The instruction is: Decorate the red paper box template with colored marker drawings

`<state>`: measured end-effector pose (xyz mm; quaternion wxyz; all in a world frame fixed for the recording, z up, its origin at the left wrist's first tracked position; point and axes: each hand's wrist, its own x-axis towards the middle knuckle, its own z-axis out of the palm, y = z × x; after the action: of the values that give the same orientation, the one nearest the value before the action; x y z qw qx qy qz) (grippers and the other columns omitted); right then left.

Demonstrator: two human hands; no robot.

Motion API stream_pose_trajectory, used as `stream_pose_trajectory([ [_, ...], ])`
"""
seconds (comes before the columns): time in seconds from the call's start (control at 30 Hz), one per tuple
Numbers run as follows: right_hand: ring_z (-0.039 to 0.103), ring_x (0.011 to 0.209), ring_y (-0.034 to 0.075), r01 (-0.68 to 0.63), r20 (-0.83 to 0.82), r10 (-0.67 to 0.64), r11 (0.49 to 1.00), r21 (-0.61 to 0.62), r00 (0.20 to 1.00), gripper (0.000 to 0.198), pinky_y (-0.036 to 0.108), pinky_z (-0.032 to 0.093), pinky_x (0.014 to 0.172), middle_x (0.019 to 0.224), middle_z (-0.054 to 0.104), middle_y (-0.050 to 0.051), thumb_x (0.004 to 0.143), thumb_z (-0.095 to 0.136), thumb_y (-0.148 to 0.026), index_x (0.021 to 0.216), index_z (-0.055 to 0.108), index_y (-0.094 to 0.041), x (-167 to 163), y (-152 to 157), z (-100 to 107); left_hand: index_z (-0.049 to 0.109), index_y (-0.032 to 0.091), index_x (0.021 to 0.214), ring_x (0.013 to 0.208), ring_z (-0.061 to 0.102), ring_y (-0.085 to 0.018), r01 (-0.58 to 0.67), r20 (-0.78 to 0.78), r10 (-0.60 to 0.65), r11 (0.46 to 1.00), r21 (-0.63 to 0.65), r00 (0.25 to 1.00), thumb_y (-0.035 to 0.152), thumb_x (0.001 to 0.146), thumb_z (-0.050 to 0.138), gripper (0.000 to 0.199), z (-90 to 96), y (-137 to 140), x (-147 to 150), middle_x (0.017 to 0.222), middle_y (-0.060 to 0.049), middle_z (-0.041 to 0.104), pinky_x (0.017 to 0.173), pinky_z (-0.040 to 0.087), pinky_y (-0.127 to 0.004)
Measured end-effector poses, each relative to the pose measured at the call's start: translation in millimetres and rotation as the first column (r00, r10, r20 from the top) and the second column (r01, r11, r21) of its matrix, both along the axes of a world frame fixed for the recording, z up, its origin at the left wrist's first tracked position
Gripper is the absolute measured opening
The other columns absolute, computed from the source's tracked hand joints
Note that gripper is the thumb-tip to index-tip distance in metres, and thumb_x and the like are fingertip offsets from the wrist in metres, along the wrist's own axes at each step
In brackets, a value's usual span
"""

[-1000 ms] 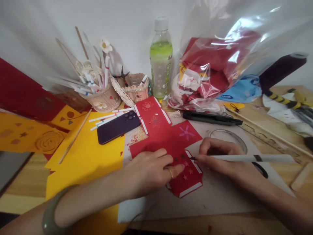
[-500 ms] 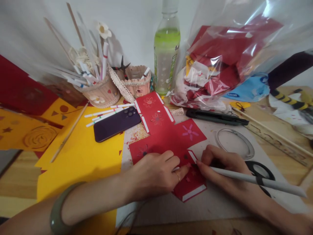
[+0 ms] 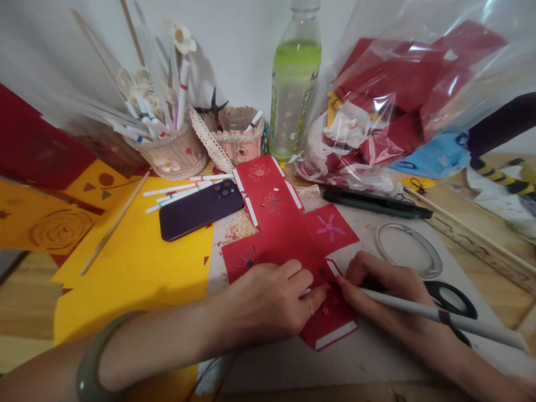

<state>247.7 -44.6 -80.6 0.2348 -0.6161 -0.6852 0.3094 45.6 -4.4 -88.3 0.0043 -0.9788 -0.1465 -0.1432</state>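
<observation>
A red paper cutout (image 3: 288, 229), shaped like an unfolded box with white strips along its flaps, lies flat with flowers on several panels and small stars on the nearest one. My left hand (image 3: 272, 298) rests on that near panel, its fingers curled and the index fingertip pressing beside the stars. In my right hand (image 3: 389, 290) is a slim white marker (image 3: 402, 301) with a dark band, pinched close to its tip. The tip meets the paper by the left fingertip; my fingers partly hide it. Black-handled scissors (image 3: 452, 301) lie beneath the right hand.
A dark phone (image 3: 201, 209) and several markers (image 3: 184, 195) lie on yellow paper (image 3: 138, 279) at left. Behind stand a pen holder (image 3: 176, 153), a small basket (image 3: 240, 145), a green-drink bottle (image 3: 295, 89) and a plastic bag (image 3: 377, 117). A utility knife (image 3: 377, 203) and clear ring (image 3: 408, 251) lie at right.
The view has shifted slightly. Both hands stay at the near panel, with the left index fingertip and the marker tip still close together; little else differs.
</observation>
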Motion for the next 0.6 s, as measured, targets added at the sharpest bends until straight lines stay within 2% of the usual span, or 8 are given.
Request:
stream_pose_trajectory([
  [0.2,0.041,0.041,0.010,0.053,-0.066,-0.048,0.996,0.069,0.997,0.026,0.020,0.032,0.037,0.046,0.047,-0.005,0.078,0.052,-0.027,0.054,0.043,-0.022,-0.6,-0.8,-0.2,0.059,0.013,0.102,0.064,0.048,-0.016,0.001,0.000,-0.001,1.000,-0.003,1.000,0.015,0.091,0.048,0.016,0.3,-0.1,0.0,0.068,-0.001,0.050,0.041,0.033,-0.024],
  [0.37,0.040,0.041,0.009,0.043,-0.101,-0.031,0.993,0.114,0.994,0.027,0.020,0.030,0.037,0.047,0.045,-0.006,0.081,0.053,-0.028,0.057,0.042,-0.023,2.0,-5.4,-6.5,0.061,0.012,0.097,0.063,0.048,-0.016,0.016,0.041,-0.017,1.000,0.015,0.999,0.014,0.088,0.051,0.013,0.7,-0.7,-1.1,0.066,-0.001,0.049,0.041,0.033,-0.025],
  [0.6,0.042,0.042,0.009,-0.035,-0.009,0.036,0.998,0.050,0.999,0.026,0.020,0.033,0.039,0.048,0.047,-0.006,0.082,0.052,-0.026,0.057,0.044,-0.022,1.7,-4.9,0.7,0.061,0.012,0.094,0.062,0.048,-0.016,0.010,0.054,-0.011,1.000,0.024,0.998,0.014,0.087,0.053,0.011,-0.6,-0.2,0.0,0.066,-0.001,0.049,0.041,0.033,-0.026],
])
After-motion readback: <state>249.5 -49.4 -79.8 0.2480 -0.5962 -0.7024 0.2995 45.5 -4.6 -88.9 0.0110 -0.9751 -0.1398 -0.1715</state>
